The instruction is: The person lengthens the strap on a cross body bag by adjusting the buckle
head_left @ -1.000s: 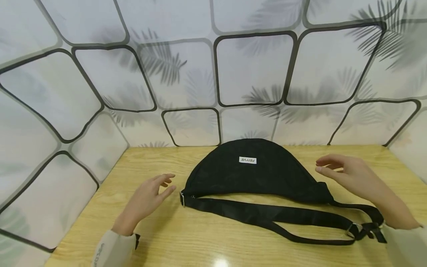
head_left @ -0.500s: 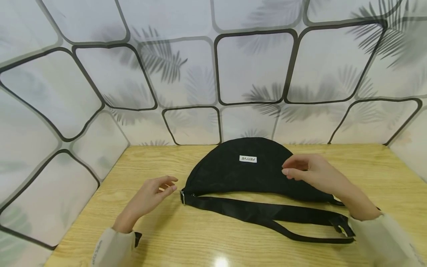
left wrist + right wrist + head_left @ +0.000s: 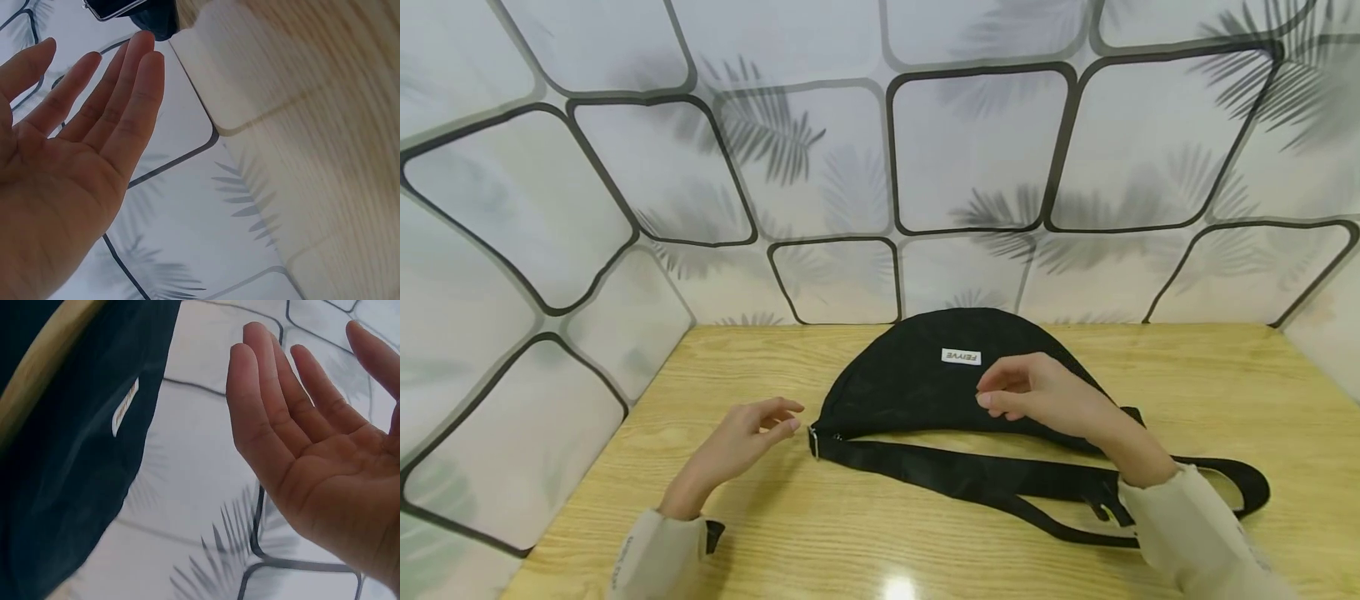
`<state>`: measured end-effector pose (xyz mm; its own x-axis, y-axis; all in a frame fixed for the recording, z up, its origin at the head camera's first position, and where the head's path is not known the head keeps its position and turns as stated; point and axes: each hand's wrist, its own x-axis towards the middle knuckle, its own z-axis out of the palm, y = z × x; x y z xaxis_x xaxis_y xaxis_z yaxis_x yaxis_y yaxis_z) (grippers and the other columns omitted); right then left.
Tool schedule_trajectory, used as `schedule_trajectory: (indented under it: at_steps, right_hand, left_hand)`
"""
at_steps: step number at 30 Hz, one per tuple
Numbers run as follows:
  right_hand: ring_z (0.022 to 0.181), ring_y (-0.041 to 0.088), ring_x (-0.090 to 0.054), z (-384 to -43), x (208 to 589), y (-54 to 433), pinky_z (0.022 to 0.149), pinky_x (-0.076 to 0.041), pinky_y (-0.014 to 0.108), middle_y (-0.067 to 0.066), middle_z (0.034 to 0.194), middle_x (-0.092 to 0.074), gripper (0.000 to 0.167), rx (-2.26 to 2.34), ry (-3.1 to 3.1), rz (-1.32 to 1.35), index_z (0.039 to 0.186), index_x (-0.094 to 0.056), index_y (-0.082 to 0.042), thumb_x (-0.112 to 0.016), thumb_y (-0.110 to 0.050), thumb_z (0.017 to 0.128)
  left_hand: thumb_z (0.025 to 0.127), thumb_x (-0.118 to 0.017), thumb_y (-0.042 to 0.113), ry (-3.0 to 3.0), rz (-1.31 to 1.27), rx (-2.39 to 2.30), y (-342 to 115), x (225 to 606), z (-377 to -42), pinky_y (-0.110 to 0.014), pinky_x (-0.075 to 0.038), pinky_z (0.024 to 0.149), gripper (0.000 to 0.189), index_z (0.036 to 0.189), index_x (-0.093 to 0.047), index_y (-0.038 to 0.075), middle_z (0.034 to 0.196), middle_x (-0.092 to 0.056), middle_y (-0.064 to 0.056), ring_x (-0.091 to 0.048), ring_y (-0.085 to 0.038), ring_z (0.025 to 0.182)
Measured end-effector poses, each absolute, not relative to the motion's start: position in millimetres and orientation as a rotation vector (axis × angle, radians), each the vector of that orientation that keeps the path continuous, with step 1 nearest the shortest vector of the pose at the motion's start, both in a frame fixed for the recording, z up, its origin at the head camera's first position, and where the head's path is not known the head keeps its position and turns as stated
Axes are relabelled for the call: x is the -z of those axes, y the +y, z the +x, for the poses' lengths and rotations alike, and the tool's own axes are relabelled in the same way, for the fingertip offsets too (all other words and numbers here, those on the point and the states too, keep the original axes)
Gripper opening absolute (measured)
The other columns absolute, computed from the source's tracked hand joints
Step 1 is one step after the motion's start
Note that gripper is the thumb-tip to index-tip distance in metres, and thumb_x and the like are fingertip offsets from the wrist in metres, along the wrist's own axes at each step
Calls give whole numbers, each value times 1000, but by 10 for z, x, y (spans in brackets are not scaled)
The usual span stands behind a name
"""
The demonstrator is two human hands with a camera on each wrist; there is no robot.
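Note:
A black half-moon waist bag (image 3: pixel 910 383) lies on the wooden table, its white label (image 3: pixel 961 357) upside down in the head view. Its black strap (image 3: pixel 925 475) runs along the near side and loops at the right. Over the right half of the bag hovers my right hand (image 3: pixel 1037 396), fingers loosely bent and holding nothing; the right wrist view shows its palm apart from the bag. Left of the bag's metal strap buckle (image 3: pixel 813 442), my left hand (image 3: pixel 741 442) hangs with relaxed, empty fingers. My right sleeve hides part of the strap and its adjuster.
The wooden table (image 3: pixel 820 550) extends around the bag on all sides. Behind it and at the left stands a pale wall (image 3: pixel 970 150) with dark rounded outlines and leaf prints. The bag's far edge lies close to this wall.
My right hand has moved left, from beside the bag's right end to above its right half. The left hand has barely shifted. The bag lies where it was.

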<state>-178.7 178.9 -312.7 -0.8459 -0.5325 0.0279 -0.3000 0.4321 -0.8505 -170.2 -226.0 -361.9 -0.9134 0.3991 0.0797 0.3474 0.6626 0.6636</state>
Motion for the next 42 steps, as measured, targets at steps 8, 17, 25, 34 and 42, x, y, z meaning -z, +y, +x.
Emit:
schedule_trajectory:
  at_steps: [8,17,25,34,42]
  right_hand:
    - [90,31,-68,-1843,3201,1530,78,-58,37,12,97,-71,29,1349,2358,-740,114,-67,8,-68,-17,99]
    - [92,28,-68,-1895,3278,1328,81,-58,46,7,99,-71,29,1335,2272,-772,114,-65,10,-67,-14,99]
    - [94,30,-67,-1936,3346,1146,83,-57,46,11,100,-71,23,1342,2195,-737,110,-68,6,-68,-13,98]
    - [81,22,-63,-1973,3404,969,74,-55,35,14,94,-71,18,1329,2133,-771,107,-68,6,-67,-10,98]
    - [76,19,-63,-1976,3465,843,68,-54,31,9,85,-70,17,1260,2163,-806,103,-70,4,-67,-11,98]
  left_hand:
    - [105,-58,16,2697,625,-1176,-2279,3646,-1716,-38,-55,77,35,130,-61,-10,102,-73,-13,-69,-27,92]
    - [106,-55,13,2571,638,-1272,-2277,3649,-1749,-39,-58,82,36,130,-57,-14,104,-71,-19,-69,-31,96]
    - [107,-55,11,2506,599,-1325,-2268,3647,-1765,-40,-58,81,36,130,-56,-16,102,-70,-19,-70,-32,93]
    - [107,-54,14,2451,563,-1336,-2265,3669,-1776,-42,-58,83,37,132,-56,-14,105,-70,-20,-69,-31,95]
    - [107,-54,16,2416,590,-1333,-2270,3691,-1791,-42,-58,82,38,132,-56,-13,103,-70,-17,-68,-31,96]
